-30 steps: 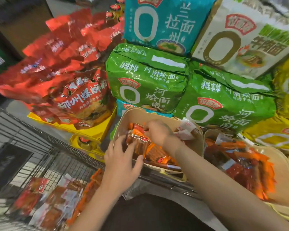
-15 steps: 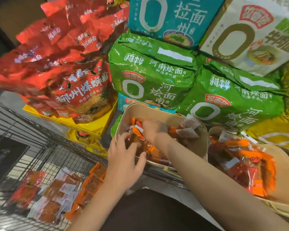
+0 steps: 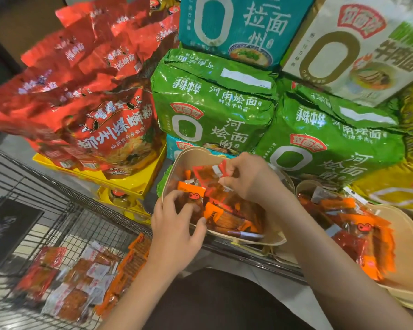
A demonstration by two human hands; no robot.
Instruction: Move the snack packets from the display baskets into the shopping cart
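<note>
Snack packets [image 3: 215, 206]: heaped in our near display basket [image 3: 177, 167]; more already in the shopping cart [image 3: 65, 234]. Right hand [image 3: 250, 179] pinches one packet; left hand [image 3: 174, 225] curls round several. Risk: slick wrappers slipping out mid-transfer, or the basket tipping.

Both forearms are bare to the frame's edge, with no sleeves, watch or rings on the left hand [image 3: 174, 234] or right hand [image 3: 250, 179]. A dark brown garment [image 3: 215, 303] covers the lap below.
</note>
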